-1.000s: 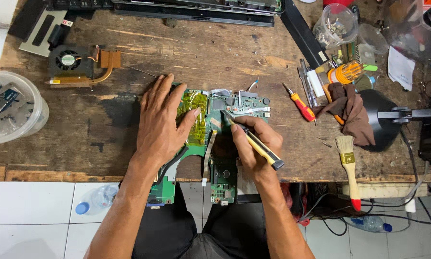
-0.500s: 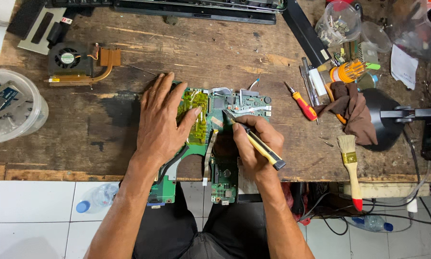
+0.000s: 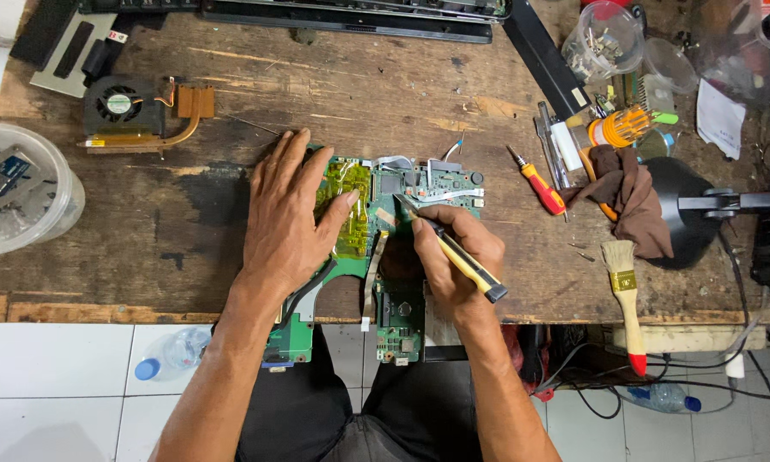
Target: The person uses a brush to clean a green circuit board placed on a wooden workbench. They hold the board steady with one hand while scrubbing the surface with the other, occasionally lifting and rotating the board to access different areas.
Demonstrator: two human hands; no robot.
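Observation:
A green laptop circuit board [image 3: 393, 192] with a yellow film patch lies on the worn wooden workbench [image 3: 231, 205], its near end hanging over the front edge. My left hand [image 3: 289, 218] lies flat on the board's left side, fingers spread, pressing it down. My right hand [image 3: 453, 257] grips a yellow-and-black utility knife [image 3: 457, 254], its blade tip touching the board near the middle, below a white ribbon cable.
A cooling fan with copper heat pipe [image 3: 136, 111] sits at the back left. A clear tub of boards [image 3: 12, 188] stands at the left edge. To the right lie a red-and-yellow screwdriver [image 3: 537, 186], a brown cloth [image 3: 626, 192], a paintbrush [image 3: 623, 295] and a black lamp [image 3: 701, 210].

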